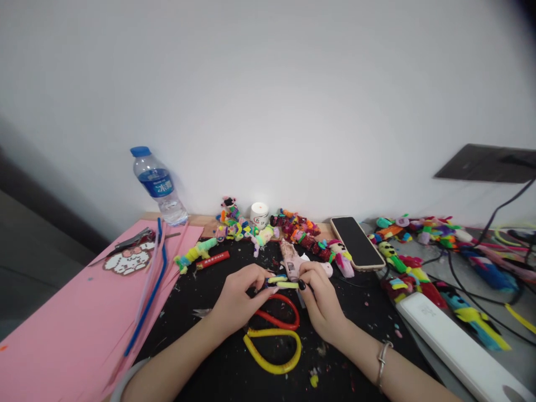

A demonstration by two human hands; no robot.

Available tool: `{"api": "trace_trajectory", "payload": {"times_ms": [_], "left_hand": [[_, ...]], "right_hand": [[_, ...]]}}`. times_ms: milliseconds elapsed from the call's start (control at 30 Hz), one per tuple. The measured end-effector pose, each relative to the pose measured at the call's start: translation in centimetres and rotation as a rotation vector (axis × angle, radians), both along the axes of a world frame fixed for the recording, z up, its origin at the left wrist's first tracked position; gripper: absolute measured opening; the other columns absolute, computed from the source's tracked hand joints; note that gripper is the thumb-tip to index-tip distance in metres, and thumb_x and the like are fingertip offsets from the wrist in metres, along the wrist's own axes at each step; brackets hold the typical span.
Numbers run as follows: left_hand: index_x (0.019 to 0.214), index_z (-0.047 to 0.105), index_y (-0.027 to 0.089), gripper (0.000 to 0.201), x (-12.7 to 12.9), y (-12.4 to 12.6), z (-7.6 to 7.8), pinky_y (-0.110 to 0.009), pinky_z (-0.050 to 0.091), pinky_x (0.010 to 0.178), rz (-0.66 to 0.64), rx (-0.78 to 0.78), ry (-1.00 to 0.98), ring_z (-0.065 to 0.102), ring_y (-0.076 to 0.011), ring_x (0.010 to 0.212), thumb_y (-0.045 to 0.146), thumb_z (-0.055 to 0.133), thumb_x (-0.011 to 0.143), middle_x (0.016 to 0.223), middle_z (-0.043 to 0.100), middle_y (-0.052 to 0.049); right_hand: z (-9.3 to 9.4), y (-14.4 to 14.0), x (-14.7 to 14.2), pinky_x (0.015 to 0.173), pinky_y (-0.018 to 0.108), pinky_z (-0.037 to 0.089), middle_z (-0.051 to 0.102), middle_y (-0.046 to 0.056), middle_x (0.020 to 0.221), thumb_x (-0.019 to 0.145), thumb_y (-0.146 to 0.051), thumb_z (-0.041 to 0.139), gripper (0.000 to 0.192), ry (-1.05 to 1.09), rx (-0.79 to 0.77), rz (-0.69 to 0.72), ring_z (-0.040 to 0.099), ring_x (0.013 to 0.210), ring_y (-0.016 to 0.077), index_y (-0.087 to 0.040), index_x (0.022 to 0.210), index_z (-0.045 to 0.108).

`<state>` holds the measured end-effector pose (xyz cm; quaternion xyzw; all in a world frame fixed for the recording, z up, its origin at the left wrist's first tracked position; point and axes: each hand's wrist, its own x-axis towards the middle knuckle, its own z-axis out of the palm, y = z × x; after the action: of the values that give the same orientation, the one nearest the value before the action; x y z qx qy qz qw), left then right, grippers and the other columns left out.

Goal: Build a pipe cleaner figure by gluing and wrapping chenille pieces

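Both hands meet over the middle of the black mat. A small yellow-green and blue pipe-cleaner piece stretches between their fingertips. My left hand pinches its left end, with the blue part partly hidden by the fingers. My right hand, dark-nailed, is closed on the right end. Just beyond the right fingers lies a pink glue gun, partly covered by that hand. Below the hands rest scissors with one red and one yellow handle; their blades stick out left of my left wrist.
Pink sheets with blue and pink pipe cleaners lie left, near a water bottle. A red stick, a white cup and several fuzzy figures stand behind. Right are a phone, a white power strip and cables.
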<state>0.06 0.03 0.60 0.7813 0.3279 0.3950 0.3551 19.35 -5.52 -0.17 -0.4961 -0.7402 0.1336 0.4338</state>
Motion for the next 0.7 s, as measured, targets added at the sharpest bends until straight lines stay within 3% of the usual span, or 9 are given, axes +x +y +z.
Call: {"api": "trace_trajectory", "payload": {"times_ms": [700], "left_hand": [[0.068,0.039,0.02,0.024,0.05,-0.33,-0.59,-0.022,0.046,0.069,-0.035,-0.033,0.053,0.059,-0.0135,0.078,0.017,0.061,0.078,0.075,0.057,0.001]], "right_hand": [[0.1,0.0,-0.39,0.075,0.037,0.036,0.045,0.004,0.089,0.087,-0.008,0.035,0.015,-0.105,-0.049,-0.017,0.042,0.085,0.0197,-0.021,0.078,0.035]]}}
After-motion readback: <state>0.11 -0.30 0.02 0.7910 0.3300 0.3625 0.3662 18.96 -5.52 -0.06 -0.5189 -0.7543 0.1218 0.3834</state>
